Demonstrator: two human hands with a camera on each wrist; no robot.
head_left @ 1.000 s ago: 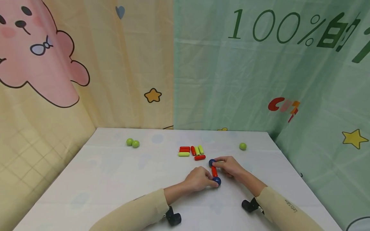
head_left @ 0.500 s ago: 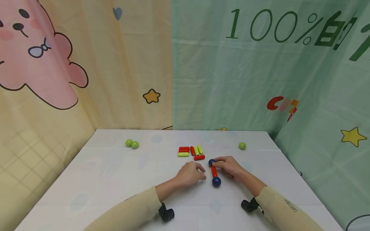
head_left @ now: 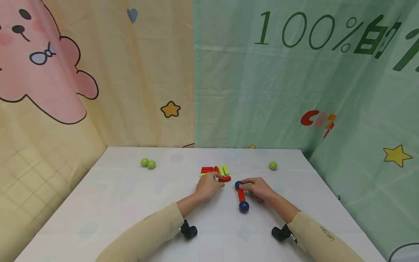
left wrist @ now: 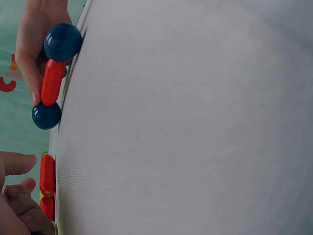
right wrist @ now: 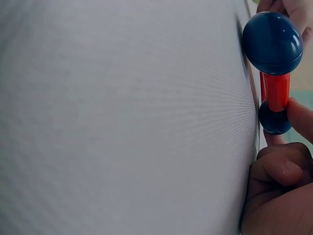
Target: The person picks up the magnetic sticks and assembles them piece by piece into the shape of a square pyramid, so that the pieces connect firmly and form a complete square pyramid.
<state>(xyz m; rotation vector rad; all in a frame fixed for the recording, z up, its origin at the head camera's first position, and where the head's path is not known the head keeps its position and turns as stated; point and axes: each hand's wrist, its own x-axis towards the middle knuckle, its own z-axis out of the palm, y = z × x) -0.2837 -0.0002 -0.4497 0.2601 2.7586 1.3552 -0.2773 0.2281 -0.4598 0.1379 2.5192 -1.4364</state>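
A red rod (head_left: pixel 241 195) joins a far blue ball (head_left: pixel 238 185) and a near blue ball (head_left: pixel 243 207), lying on the table like a dumbbell. My right hand (head_left: pixel 260 189) pinches the far ball between thumb and fingers. In the right wrist view the near ball (right wrist: pixel 273 43) hides part of the rod behind it. My left hand (head_left: pixel 208 186) reaches to the group of loose rods, thumb and fingers parted beside a loose red rod (head_left: pixel 224 179). That loose rod (left wrist: pixel 47 175) shows past the thumb in the left wrist view. The hand covers part of a yellow-green rod (head_left: pixel 203 175).
More red and yellow-green rods (head_left: pixel 226 170) lie behind the left hand. Two green balls (head_left: pixel 148 163) sit at the table's back left, and one green ball (head_left: pixel 273 166) at the back right. Printed curtains (head_left: pixel 248 91) hang behind the white table (head_left: pixel 98 203).
My left hand has let go of the near blue ball and moved away, left and forward, to the loose rods. The right hand keeps its pinch on the far ball.
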